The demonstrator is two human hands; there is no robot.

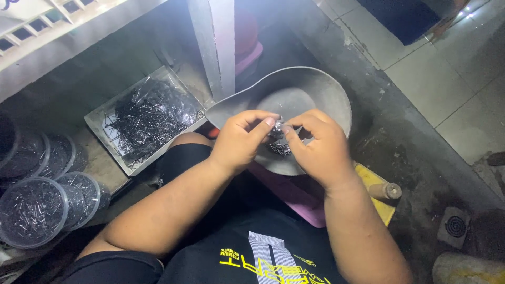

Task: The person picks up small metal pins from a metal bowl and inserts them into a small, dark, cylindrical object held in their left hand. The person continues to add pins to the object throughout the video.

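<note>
Left hand (239, 141) and right hand (317, 147) fingertip to fingertip over the grey metal pan (315, 89) — both pinching one small bundle of thin nails (277, 131) — more nails (281, 149) below.

clear round tubs (32, 210) of nails far left; nail-filled plastic bag (152, 113) in grey tray (97, 123).

Small clear packet of dark nails (277, 131) (partly hidden) pinched above grey scale pan (315, 87).
</note>
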